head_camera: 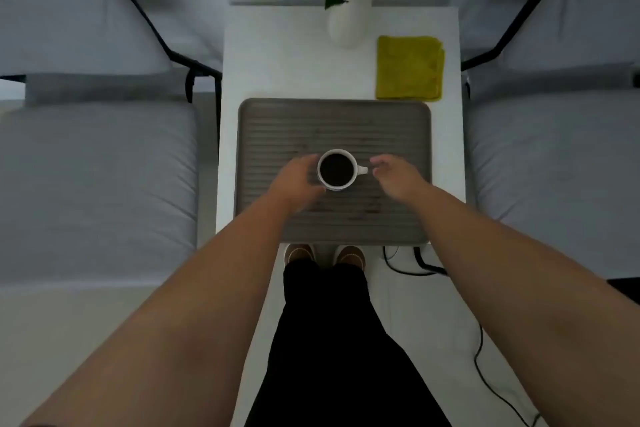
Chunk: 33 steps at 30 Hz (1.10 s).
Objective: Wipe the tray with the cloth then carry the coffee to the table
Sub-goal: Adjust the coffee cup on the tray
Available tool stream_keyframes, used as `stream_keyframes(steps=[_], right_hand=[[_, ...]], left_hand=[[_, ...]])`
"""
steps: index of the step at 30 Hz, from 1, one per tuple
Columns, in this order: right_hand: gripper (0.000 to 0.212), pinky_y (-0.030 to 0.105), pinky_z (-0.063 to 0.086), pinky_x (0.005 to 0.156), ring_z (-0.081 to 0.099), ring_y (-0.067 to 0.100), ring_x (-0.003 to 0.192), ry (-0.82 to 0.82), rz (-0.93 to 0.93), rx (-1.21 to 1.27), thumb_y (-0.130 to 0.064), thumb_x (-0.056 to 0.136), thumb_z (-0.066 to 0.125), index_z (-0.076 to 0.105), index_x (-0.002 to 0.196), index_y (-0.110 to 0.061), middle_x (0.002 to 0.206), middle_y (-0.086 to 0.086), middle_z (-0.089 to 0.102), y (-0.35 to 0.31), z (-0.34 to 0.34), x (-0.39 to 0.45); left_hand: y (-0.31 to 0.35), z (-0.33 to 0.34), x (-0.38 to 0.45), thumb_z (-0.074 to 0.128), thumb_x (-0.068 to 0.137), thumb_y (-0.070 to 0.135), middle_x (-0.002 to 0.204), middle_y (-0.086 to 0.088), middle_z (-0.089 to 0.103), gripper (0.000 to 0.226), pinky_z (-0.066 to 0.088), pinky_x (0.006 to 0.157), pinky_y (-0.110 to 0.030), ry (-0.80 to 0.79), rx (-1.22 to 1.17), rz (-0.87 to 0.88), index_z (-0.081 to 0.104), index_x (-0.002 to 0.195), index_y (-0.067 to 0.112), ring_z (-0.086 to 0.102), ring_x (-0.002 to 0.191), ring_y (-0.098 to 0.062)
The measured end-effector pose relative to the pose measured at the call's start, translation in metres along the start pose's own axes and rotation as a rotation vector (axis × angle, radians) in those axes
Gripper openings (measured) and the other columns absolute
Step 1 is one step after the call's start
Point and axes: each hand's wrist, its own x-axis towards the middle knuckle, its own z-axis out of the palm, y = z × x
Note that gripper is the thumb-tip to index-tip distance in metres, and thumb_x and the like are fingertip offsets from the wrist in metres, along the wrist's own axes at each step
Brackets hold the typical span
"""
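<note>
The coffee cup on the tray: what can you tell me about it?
The coffee cup is small, white and round, nearly full of dark coffee, and stands upright on the ridged grey tray. Its handle points toward the right hand, which hovers just short of it. The left hand curves against its other side.
</note>
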Motion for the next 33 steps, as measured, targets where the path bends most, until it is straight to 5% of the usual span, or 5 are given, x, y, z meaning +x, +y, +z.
stream_keyframes(steps=[4, 10, 19, 26, 33], right_hand=[[0.032, 0.024, 0.040, 0.088, 0.052, 0.022, 0.120, 0.059, 0.004, 0.109, -0.019, 0.098, 0.043, 0.056, 0.128, -0.018, 0.135, 0.005, 0.054, 0.010, 0.010, 0.014], [0.028, 0.023, 0.039, 0.092, 0.054, 0.015, 0.117, 0.089, -0.117, 0.169, -0.017, 0.098, 0.044, 0.060, 0.122, -0.019, 0.126, 0.000, 0.061, 0.021, 0.025, 0.026], [0.025, 0.028, 0.047, 0.092, 0.061, 0.014, 0.102, 0.152, -0.157, 0.215, -0.015, 0.096, 0.050, 0.066, 0.115, -0.017, 0.111, 0.001, 0.068, 0.030, 0.032, 0.031], [0.024, 0.024, 0.044, 0.093, 0.058, 0.010, 0.103, 0.132, -0.151, 0.216, -0.021, 0.097, 0.048, 0.065, 0.115, -0.023, 0.112, -0.004, 0.065, 0.030, 0.016, 0.034], [0.023, 0.025, 0.048, 0.087, 0.060, 0.012, 0.096, 0.374, -0.135, 0.315, -0.018, 0.093, 0.051, 0.067, 0.109, -0.023, 0.107, -0.001, 0.067, 0.028, -0.044, 0.066]], left_hand=[[-0.006, 0.015, 0.017, 0.077, 0.076, 0.017, 0.137, -0.005, 0.052, 0.069, 0.032, 0.098, -0.026, 0.063, -0.039, 0.065, 0.047, 0.138, 0.018, 0.044, 0.131, -0.022], [-0.021, 0.036, 0.034, 0.085, 0.064, 0.021, 0.128, 0.000, 0.056, 0.080, 0.046, 0.101, -0.042, 0.176, -0.108, 0.085, 0.048, 0.135, 0.026, 0.054, 0.117, -0.018], [-0.028, 0.053, 0.035, 0.087, 0.063, 0.021, 0.129, -0.003, 0.052, 0.088, 0.052, 0.097, -0.040, 0.208, -0.183, 0.069, 0.045, 0.140, 0.022, 0.058, 0.114, -0.018], [-0.018, 0.046, 0.037, 0.075, 0.079, 0.037, 0.138, -0.002, 0.048, 0.078, 0.032, 0.101, -0.021, 0.214, -0.089, 0.095, 0.038, 0.145, 0.019, 0.046, 0.126, -0.015], [0.044, 0.027, 0.086, 0.058, 0.093, 0.031, 0.144, -0.007, 0.046, 0.057, 0.028, 0.109, -0.028, 0.211, -0.011, 0.234, 0.039, 0.145, 0.017, 0.040, 0.135, -0.021]])
